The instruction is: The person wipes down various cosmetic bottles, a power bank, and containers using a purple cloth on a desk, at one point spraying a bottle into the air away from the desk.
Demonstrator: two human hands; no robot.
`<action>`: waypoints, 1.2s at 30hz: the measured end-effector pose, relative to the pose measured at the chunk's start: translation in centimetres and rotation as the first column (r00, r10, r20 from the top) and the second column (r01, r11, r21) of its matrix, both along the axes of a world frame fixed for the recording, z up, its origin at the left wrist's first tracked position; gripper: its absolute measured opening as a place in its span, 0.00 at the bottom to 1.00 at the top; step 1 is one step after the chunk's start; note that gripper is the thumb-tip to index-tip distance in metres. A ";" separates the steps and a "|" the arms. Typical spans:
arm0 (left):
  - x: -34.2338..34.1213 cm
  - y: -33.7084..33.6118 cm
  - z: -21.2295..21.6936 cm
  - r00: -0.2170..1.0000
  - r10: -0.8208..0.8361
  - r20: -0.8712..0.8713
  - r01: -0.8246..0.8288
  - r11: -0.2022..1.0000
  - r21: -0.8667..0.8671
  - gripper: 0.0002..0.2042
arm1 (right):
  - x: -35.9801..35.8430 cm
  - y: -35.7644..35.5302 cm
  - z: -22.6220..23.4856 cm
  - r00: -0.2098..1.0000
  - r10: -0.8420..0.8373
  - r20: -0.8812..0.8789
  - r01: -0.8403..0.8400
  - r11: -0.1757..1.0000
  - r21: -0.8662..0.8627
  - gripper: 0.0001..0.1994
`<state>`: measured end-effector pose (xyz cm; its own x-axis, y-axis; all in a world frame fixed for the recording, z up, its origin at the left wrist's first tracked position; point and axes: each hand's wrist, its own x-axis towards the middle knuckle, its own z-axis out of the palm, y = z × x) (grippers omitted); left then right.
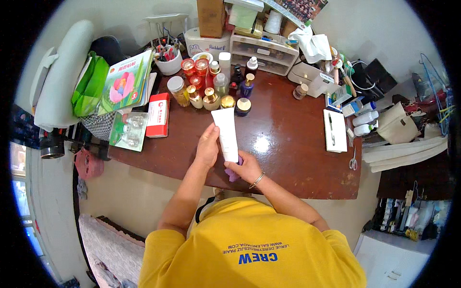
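A white squeeze tube (226,133) is held up over the near part of the dark red-brown table, its wide end pointing away from me. My left hand (208,146) grips the tube along its left side. At its near end, my right hand (246,168) has its fingers closed around a purple cloth (232,174) and touches the tube. Part of the cloth is hidden by that hand. Just beyond the tube stand cosmetic bottles and jars, among them a dark jar (243,106), a gold-capped bottle (211,99) and a blue pump bottle (246,86).
To the left lie a red-and-white box (158,115), a blister pack (128,130) and books (126,84). A drawer unit (264,53) stands at the back. On the right are a notebook with a pen (335,131), scissors (353,159) and white bottles (366,118).
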<state>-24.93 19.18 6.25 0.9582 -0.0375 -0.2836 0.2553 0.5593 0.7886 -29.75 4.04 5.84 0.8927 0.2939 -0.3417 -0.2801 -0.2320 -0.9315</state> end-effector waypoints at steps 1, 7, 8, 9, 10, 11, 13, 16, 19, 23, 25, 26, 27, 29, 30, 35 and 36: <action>-0.1 -0.2 -0.1 1.000 -0.003 -0.015 0.003 1.000 0.030 0.17 | -0.1 -0.1 0.0 0.998 0.022 0.059 -0.022 1.000 0.002 0.15; -0.6 -1.3 -1.5 0.999 0.035 -0.014 -0.035 0.999 0.023 0.16 | -0.7 -0.9 -1.2 0.995 0.055 0.080 -0.059 0.997 0.046 0.15; -0.7 -1.4 -1.7 0.999 0.038 -0.017 -0.037 0.999 0.012 0.16 | -0.8 -1.1 -1.2 0.995 0.059 0.085 -0.061 0.998 0.027 0.15; -0.8 -1.5 -1.7 0.999 0.037 -0.022 -0.037 0.999 0.010 0.15 | -0.8 -1.2 -1.4 0.995 0.064 0.076 -0.065 0.998 0.018 0.16; -0.9 -1.6 -1.7 0.999 0.037 -0.026 -0.037 0.999 0.008 0.15 | -0.8 -1.3 -1.8 0.995 0.068 0.068 -0.069 0.998 0.009 0.16; -1.0 -1.7 -1.7 0.999 0.036 -0.031 -0.036 0.999 0.006 0.15 | -0.9 -1.4 -2.2 0.996 0.073 0.059 -0.073 0.997 0.000 0.16; -1.1 -1.9 -1.6 0.998 0.048 -0.036 -0.048 0.999 0.013 0.15 | -1.0 -1.6 -3.0 0.997 0.062 0.053 -0.064 0.997 0.039 0.16; -1.2 -2.2 -1.7 0.998 0.052 -0.042 -0.051 0.998 0.023 0.15 | -1.2 -1.9 -3.4 0.998 0.060 0.012 -0.060 0.995 0.074 0.16; -1.4 -2.5 -2.1 0.996 0.064 -0.060 -0.062 0.998 0.021 0.15 | -1.4 -2.0 -3.0 0.999 0.050 0.008 -0.050 0.995 0.084 0.16; -1.5 -2.6 -3.1 0.995 0.068 -0.076 -0.066 0.998 0.019 0.16 | -1.5 -2.3 -2.2 0.996 0.063 -0.065 -0.055 0.992 0.117 0.15; -1.5 -2.7 -3.3 0.996 0.055 -0.070 -0.055 0.998 0.007 0.16 | -1.8 -2.3 -2.8 0.999 0.051 0.012 -0.052 0.995 0.087 0.14; -1.5 -2.7 -3.3 0.997 0.049 -0.067 -0.049 0.999 0.001 0.16 | -1.8 -2.4 -3.1 0.998 0.046 0.051 -0.049 0.996 0.072 0.14; -1.6 -2.7 -3.4 0.996 0.049 -0.073 -0.049 0.999 0.002 0.16 | -1.8 -2.4 -2.5 0.999 0.050 -0.003 -0.049 0.996 0.079 0.14; -1.7 -2.7 -3.3 0.995 0.049 -0.086 -0.049 0.999 0.003 0.16 | -1.8 -2.3 -0.8 0.992 0.058 -0.110 -0.048 0.994 0.094 0.13; -1.7 -2.7 -3.2 0.995 0.046 -0.091 -0.046 0.999 0.002 0.16 | -1.9 -2.3 -0.9 0.993 0.051 -0.111 -0.038 0.993 0.115 0.12; -1.9 -2.6 -2.8 0.998 0.017 -0.067 -0.018 1.000 -0.021 0.15 | -2.1 -2.3 -2.3 0.998 0.056 -0.025 -0.053 0.995 0.082 0.14; -1.9 -2.5 -3.0 0.998 0.007 -0.062 -0.008 1.000 -0.019 0.16 | -2.1 -2.3 -2.6 0.998 0.051 -0.029 -0.049 0.996 0.075 0.15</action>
<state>-26.81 16.71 3.28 0.9392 -0.0363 -0.3413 0.2988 0.5760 0.7609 -31.86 1.73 3.22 0.8656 0.3637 -0.3442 -0.2987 -0.1768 -0.9378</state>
